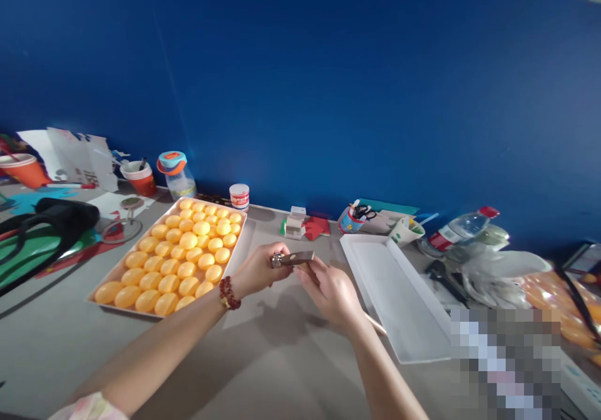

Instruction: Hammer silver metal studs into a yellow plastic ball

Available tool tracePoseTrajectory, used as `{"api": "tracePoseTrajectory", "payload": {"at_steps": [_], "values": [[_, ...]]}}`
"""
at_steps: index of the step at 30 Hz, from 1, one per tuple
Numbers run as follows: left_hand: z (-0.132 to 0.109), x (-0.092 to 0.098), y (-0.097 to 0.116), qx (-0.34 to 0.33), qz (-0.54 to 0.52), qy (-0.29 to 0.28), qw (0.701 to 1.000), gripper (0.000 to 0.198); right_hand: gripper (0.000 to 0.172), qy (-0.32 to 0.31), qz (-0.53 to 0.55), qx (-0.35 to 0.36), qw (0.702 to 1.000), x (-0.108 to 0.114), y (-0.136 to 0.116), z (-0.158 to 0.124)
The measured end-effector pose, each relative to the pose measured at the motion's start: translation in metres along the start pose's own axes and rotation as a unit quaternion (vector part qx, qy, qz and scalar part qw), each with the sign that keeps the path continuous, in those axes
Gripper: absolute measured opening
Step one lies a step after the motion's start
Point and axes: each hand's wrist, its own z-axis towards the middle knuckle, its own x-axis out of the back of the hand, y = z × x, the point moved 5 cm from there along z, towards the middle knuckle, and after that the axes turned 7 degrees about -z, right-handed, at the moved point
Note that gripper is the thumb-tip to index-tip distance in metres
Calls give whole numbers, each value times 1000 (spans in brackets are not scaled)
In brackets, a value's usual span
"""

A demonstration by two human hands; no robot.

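My two hands meet over the middle of the grey table around a small hammer (299, 258). Its dark head lies crosswise, with a shiny, bumpy metal end at the left. My right hand (335, 291) is closed on the light wooden handle, whose tail sticks out below the wrist. At the metal end of the head, my left hand (263, 268) has its fingers curled round it; some fingertips are hidden. A red bead bracelet (230, 293) circles the left wrist. Beside that forearm stands a shallow tray (240, 235) filled with rows of orange balls (188, 240).
A white tray (399, 301) lies right of my hands. Behind are small boxes (295, 223), red paper (317, 227), a pen cup (351, 220) and a white tub (239, 197). A bottle (460, 229) and plastic bags (498, 276) crowd the right; paper cups (139, 179) stand left.
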Motion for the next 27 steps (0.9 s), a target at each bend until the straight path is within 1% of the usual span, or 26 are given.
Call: {"api": "tracePoseTrajectory", "payload": {"at_steps": [5,11,16,21,25,27], "values": [[0,-1,0,5,3,-3,1000,15,33,42,33,2,999,3,-1,-2],[-2,-1,0,3,2,7,1000,13,30,12,9,2,1000,-2,-3,-1],[-3,-2,4,-3,5,0,1000,14,30,31,37,5,999,3,-4,-3],[-3,-2,9,-10,18,13,1000,10,29,9,14,-2,1000,0,-2,-3],[-3,-3,8,-9,21,6,1000,16,30,36,46,2,998,6,-4,0],[-3,-2,6,-6,18,5,1000,18,30,33,43,3,999,7,-6,1]]}}
